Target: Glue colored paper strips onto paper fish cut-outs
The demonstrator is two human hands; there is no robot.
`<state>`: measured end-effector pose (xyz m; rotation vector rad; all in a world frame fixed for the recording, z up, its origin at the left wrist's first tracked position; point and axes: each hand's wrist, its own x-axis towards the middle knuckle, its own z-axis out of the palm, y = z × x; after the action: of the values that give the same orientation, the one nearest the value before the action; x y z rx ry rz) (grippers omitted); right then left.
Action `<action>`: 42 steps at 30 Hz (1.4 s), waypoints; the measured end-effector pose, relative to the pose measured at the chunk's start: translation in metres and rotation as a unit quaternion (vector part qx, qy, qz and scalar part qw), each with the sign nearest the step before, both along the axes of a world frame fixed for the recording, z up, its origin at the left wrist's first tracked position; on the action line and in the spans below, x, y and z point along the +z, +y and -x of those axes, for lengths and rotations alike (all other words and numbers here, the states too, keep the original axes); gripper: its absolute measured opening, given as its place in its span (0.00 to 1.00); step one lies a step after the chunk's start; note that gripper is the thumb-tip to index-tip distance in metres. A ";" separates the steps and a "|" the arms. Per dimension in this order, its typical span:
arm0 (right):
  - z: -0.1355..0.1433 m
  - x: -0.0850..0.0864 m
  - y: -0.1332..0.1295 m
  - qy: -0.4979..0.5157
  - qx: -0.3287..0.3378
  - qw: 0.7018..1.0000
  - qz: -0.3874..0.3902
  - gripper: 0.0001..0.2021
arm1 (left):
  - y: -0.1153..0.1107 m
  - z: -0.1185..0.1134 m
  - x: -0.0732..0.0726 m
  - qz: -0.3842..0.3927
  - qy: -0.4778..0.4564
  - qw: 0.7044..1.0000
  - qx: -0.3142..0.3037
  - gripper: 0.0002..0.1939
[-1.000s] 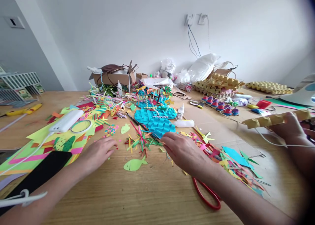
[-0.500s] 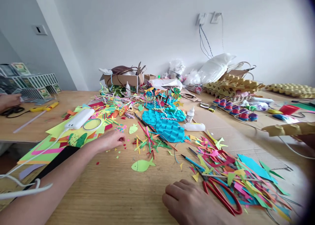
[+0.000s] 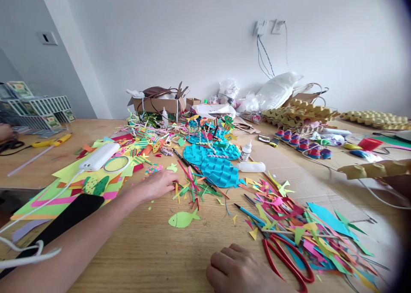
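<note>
My left hand reaches over the table at the left edge of a pile of thin paper strips; its fingers are bent downward and their tips are partly hidden. A small green paper piece lies just beyond it. Nearer to me, a green paper fish with a drawn eye lies flat. My right hand rests on the table with curled fingers, and whether anything is under them is hidden. Beside it are red-handled scissors and colourful paper scraps.
A blue layered paper piece lies mid-table beside a glue bottle. A white power bank and black phone are at left. Another person's hand is at the right edge, near an egg-carton strip.
My left hand has moved right, from the bare table to the paper strips, covering part of the small green piece. My right hand stays about where it was. The view has shifted slightly.
</note>
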<state>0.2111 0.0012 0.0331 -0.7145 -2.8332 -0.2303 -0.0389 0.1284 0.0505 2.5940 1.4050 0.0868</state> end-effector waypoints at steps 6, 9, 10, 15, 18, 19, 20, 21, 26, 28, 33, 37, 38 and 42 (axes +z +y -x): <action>-0.006 -0.014 0.002 0.025 -0.001 0.999 -0.037 0.09 | 0.006 0.000 -0.007 0.019 0.004 1.000 -0.011 0.19; -0.007 -0.012 0.002 0.024 -0.006 0.999 -0.019 0.09 | 0.007 0.001 -0.008 0.012 0.003 1.000 -0.004 0.22; -0.007 -0.011 0.002 0.023 -0.007 1.000 -0.014 0.09 | 0.007 0.000 -0.007 0.011 0.003 1.000 -0.005 0.22; -0.007 -0.009 0.001 0.022 -0.015 1.000 -0.003 0.08 | 0.006 -0.010 0.000 0.022 0.008 0.999 -0.032 0.18; -0.007 -0.012 0.001 0.022 -0.016 1.000 -0.005 0.08 | 0.008 -0.014 0.001 0.024 0.014 0.999 -0.029 0.12; -0.008 -0.013 0.002 0.022 -0.016 1.000 -0.007 0.08 | 0.009 -0.015 0.001 0.024 0.017 0.999 -0.025 0.11; -0.008 -0.014 0.002 0.022 -0.016 1.000 -0.009 0.09 | 0.010 -0.015 0.001 0.023 0.019 0.999 -0.021 0.09; -0.008 -0.015 0.002 0.024 -0.018 1.000 -0.011 0.09 | 0.011 -0.014 0.000 0.023 0.020 0.999 -0.017 0.09; -0.009 -0.015 0.004 0.016 -0.029 0.999 0.001 0.10 | 0.017 -0.010 -0.005 0.020 0.011 1.000 -0.005 0.08; -0.009 -0.015 0.004 0.012 -0.030 0.999 0.009 0.10 | 0.020 -0.007 -0.006 0.020 0.001 1.000 0.002 0.07; -0.008 -0.013 0.006 0.008 -0.030 0.999 0.014 0.09 | 0.030 0.005 -0.011 0.033 -0.026 0.999 0.025 0.05; -0.007 -0.008 0.007 0.002 -0.034 0.999 0.017 0.10 | 0.034 0.011 -0.013 0.045 -0.036 0.998 0.028 0.06; -0.006 -0.006 0.007 -0.001 -0.034 0.999 0.018 0.10 | 0.034 0.012 -0.013 0.044 -0.036 0.998 0.024 0.06; -0.005 -0.001 0.007 -0.011 -0.031 0.999 0.021 0.10 | 0.034 0.013 -0.008 0.017 -0.032 0.999 0.012 0.08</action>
<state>0.2165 0.0085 0.0319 -0.8140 -2.8465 -0.1891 -0.0520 0.1629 0.0426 2.5237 1.4017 0.1466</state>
